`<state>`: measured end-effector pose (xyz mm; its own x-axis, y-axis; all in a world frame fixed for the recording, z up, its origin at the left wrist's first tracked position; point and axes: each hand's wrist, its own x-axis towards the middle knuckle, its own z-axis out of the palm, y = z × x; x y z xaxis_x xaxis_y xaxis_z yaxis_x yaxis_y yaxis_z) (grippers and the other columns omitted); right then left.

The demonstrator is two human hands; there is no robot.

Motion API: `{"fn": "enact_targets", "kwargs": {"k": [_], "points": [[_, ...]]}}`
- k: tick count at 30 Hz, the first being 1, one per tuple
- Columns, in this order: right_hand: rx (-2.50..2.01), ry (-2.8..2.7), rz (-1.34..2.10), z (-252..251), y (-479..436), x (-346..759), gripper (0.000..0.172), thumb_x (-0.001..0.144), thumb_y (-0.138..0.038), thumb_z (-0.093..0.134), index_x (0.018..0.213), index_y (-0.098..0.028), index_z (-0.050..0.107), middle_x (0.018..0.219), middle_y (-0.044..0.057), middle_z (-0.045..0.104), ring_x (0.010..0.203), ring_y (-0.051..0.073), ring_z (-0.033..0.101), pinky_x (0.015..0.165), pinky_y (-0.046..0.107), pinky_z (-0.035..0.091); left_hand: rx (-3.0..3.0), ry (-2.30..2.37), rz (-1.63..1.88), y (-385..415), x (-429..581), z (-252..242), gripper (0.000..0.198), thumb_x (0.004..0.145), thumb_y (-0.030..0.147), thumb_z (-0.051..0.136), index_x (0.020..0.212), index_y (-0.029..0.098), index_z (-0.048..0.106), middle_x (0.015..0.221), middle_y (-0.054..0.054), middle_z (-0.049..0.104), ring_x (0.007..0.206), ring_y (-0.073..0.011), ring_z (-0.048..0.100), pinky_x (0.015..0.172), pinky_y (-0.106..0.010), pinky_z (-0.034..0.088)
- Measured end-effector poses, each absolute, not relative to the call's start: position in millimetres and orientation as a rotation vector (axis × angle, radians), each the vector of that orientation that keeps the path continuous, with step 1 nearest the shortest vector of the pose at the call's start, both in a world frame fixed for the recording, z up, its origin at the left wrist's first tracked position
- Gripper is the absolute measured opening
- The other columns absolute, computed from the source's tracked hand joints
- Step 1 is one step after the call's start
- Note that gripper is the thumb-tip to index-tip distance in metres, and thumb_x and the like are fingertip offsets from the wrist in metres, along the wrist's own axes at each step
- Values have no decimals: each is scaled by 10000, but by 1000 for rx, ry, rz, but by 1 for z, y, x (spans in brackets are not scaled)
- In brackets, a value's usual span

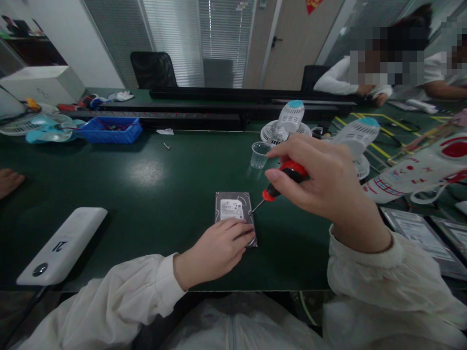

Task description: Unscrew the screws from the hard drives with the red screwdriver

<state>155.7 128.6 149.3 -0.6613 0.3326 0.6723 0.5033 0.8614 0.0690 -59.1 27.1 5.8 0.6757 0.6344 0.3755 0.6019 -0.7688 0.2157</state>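
A silver hard drive with a white label (230,208) lies flat on the dark green table (182,170). My left hand (222,243) rests on its lower half, fingers laid across the drive and covering part of the label. In my right hand (317,180) is a red and black screwdriver (269,193), gripped by the handle and tilted. Its thin shaft points down and left, with the tip at the right edge of the drive. Just behind the screwdriver stands a clear plastic cup (259,155); my right index finger is close to its rim in the view.
A white power bank (62,248) lies at left. Farther back are a blue tray (111,130), a small screw (167,146) and white fan parts (291,116). More drives (419,233) and a white patterned bottle (412,170) are at right. Another person's hand (10,181) shows at the left edge.
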Motion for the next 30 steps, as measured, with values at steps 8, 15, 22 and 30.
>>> {"fn": "enact_targets", "kwargs": {"k": [8, 15, 22, 30], "points": [[-672, -2456, -122, 154, 128, 158, 251, 912, -270, 567, 1157, -221, 597, 945, 33, 695, 717, 177, 614, 655, 337, 440, 2835, 1024, 675, 27, -61, 6, 351, 1049, 162, 568, 1377, 87, 665, 1397, -169, 713, 1289, -305, 663, 1083, -478, 612], [-716, -2467, -194, 151, 130, 158, 349, 972, -424, 598, 1215, -173, 589, 1039, 80, 722, 742, 195, 621, 647, 343, 425, 2839, 1029, 683, 27, -61, 5, 348, 1040, 158, 574, 1366, 89, 675, 1388, -154, 721, 1284, -311, 668, 1085, -467, 610], [-607, -2503, -55, 152, 130, 158, 313, 902, -320, 608, 1186, -193, 571, 861, -4, 655, 655, 157, 588, 612, 303, 419, 2828, 1036, 665, 27, -61, 5, 349, 1054, 169, 559, 1379, 96, 664, 1414, -166, 708, 1303, -309, 661, 1076, -482, 613], [-670, -2481, -99, 151, 134, 160, 338, 904, -423, 645, 1173, -224, 596, 764, -41, 645, 587, 148, 551, 581, 288, 375, 2830, 1045, 661, 27, -61, 7, 349, 1057, 167, 554, 1382, 106, 663, 1399, -153, 716, 1304, -304, 663, 1091, -473, 605]]}}
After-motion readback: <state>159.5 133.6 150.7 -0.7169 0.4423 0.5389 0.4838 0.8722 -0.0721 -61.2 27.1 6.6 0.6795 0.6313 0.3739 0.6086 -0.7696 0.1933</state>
